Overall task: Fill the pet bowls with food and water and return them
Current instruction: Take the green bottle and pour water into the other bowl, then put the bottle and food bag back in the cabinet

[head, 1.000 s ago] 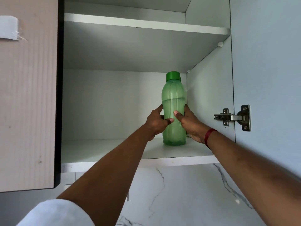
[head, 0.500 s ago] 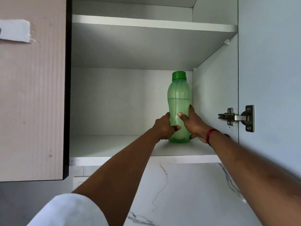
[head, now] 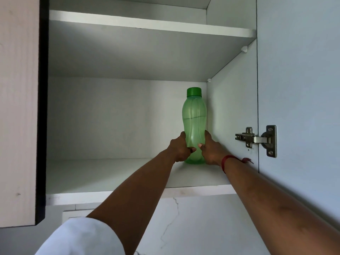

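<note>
A translucent green plastic bottle point(head: 194, 124) with a darker green screw cap stands upright on the lower white cabinet shelf point(head: 110, 173), near the right wall. A liquid line shows about halfway up it. The left hand point(head: 179, 150) and right hand point(head: 210, 150) both wrap their fingers round its lower body.

bottle point(head: 194, 118): translucent green; cap point(head: 194, 92): darker green; cupboard point(head: 128, 173): white

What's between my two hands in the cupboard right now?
The green bottle; left hand and right hand grip its lower half from either side, seen in the head view.
</note>
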